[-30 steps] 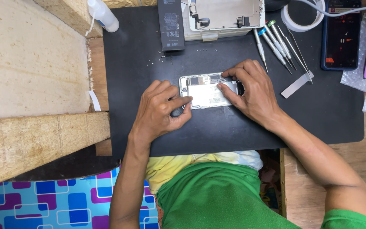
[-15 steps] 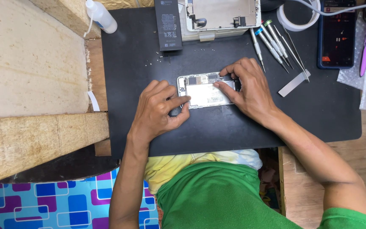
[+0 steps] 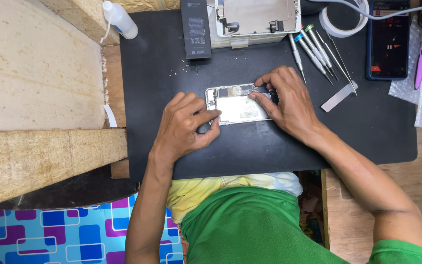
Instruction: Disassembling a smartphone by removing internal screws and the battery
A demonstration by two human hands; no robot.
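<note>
Head view: opened phone body [image 3: 238,103] lies flat mid black mat [image 3: 269,146] on the table — left hand [image 3: 184,128] pinches its near-left corner, fingers narrow. Right hand [image 3: 289,100] presses fingertips on its right end; screwdrivers [image 3: 313,49] and detached battery [image 3: 195,29] lie farther off.

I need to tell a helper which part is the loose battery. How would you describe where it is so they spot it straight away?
Start at the black work mat and look along its far edge, left of the detached screen panel. The battery lies there, apart from both hands. It is a flat black rectangle, unlike the slim screwdrivers further right and the white squeeze bottle to its left.
</note>
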